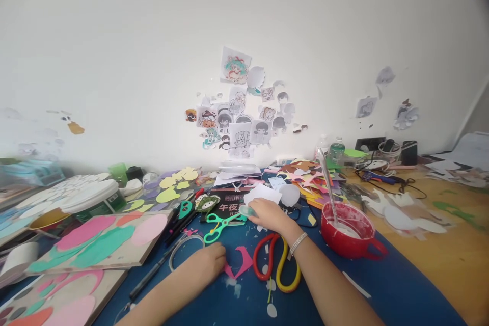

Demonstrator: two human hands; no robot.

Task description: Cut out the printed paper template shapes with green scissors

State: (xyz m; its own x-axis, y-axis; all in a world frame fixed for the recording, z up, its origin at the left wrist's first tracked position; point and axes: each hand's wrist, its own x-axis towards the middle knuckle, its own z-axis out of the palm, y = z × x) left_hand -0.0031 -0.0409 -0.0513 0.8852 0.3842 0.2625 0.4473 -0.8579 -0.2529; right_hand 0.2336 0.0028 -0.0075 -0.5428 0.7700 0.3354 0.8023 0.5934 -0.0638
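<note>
Farthest left of the grips, a board (130, 260) carrying pink and green cut shapes lies well apart from both hands, with a white-lidded tub (93, 196) beyond it. Nearer the left grip, a dark stick (148, 281) lies aslant, and a clear ring (172, 255) sits just beside that hand. The person's left grip (214, 261) rests low with fingers curled; whether it pinches anything cannot be told. Just beyond it, between the hands, lie green-handled scissors (228, 219), and a ragged pink scrap (243, 263) is just to its right. The right grip (269, 214) pinches a small pale green piece (246, 210) at its fingertips, with white paper (263, 193) just beyond. On the near side of this grip, scissors with red and yellow handles (272, 253) lie on the blue-covered worktop (405, 290). To its right, well apart, stands a red cup (331, 237) with a long-handled utensil (327, 181) leaning in it.
</note>
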